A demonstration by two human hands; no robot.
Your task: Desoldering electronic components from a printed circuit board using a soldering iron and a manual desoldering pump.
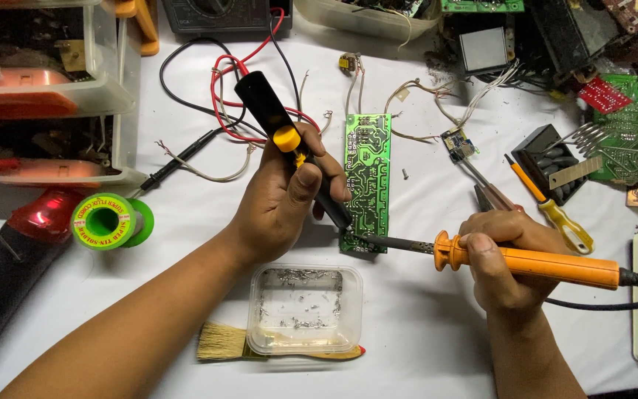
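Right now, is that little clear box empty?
Not empty. The clear plastic box has small silvery metal bits scattered over its bottom, and no lid shows on it.

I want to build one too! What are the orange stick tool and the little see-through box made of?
The orange-handled soldering iron, held in the right hand, looks like matte plastic with a dark metal shaft. The small clear rectangular tub seems to be thin glossy plastic: silvery bits inside show through.
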